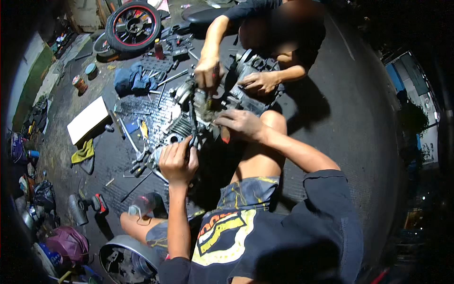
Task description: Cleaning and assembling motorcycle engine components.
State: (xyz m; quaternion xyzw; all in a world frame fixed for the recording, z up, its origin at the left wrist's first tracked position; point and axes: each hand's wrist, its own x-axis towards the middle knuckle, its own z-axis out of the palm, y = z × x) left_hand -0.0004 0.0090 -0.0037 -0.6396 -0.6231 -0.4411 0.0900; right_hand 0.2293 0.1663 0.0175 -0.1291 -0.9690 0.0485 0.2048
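An engine assembly with a finned cylinder lies on the wet, patterned mat in front of me. My left hand grips its near lower end, fingers curled over the part. My right hand is closed on the engine's right side; a red-tipped object shows just beneath it, too small to identify. Opposite me, a co-worker's hand holds a dark-handled tool down onto the engine, and their other hand rests on a metal housing.
Around the engine lie steel tools, blue rags, a white board, a yellow cloth, a cordless drill and a metal basin. A wheel lies at the back left, with clutter along the left.
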